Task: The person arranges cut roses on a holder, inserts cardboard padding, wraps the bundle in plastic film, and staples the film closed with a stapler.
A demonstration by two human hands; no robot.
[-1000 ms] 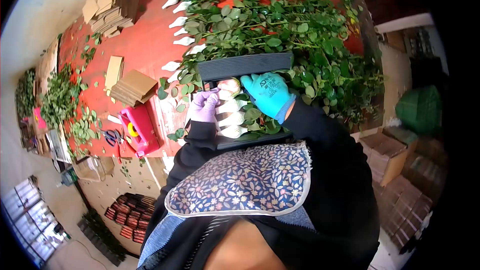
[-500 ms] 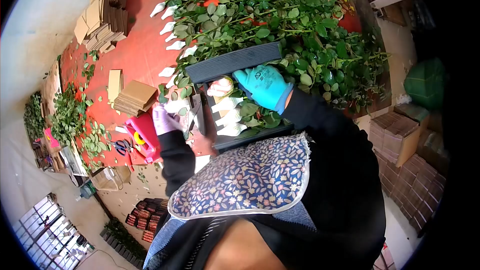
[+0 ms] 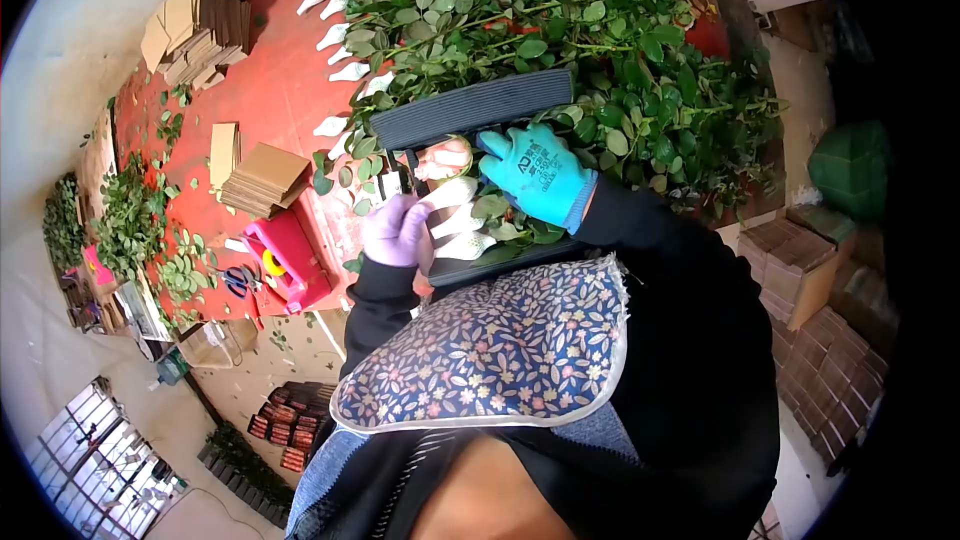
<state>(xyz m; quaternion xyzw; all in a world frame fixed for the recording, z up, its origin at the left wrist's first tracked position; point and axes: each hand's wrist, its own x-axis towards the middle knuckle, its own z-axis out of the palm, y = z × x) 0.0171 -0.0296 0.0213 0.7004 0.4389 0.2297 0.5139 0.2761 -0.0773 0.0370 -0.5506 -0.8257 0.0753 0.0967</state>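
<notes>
My left hand (image 3: 396,231), in a lilac glove, has its fingers pinched together at the tip of the uppermost white-netted flower bud (image 3: 450,194); what they grip is hidden. My right hand (image 3: 538,175), in a turquoise glove, is curled closed just behind a pale pink rose (image 3: 444,158), where its stem would be. Two more netted buds (image 3: 466,245) lie below, side by side, their heads pointing left. Above the rose runs a dark ribbed bar (image 3: 475,110), part of a black frame. A metal-and-black piece (image 3: 393,180) stands left of the rose.
Leafy stems (image 3: 540,30) with white-netted heads cover the red table's far side. Cardboard pieces (image 3: 265,180) and a pink holder (image 3: 290,265) lie left, with scissors (image 3: 240,281) beside it. More cardboard (image 3: 200,25) is stacked at the back left. Brown boxes (image 3: 790,265) stand right.
My left hand has moved right, from beside the pink holder to the netted buds. My right hand stays by the rose, shifted slightly. The view has shifted a little.
</notes>
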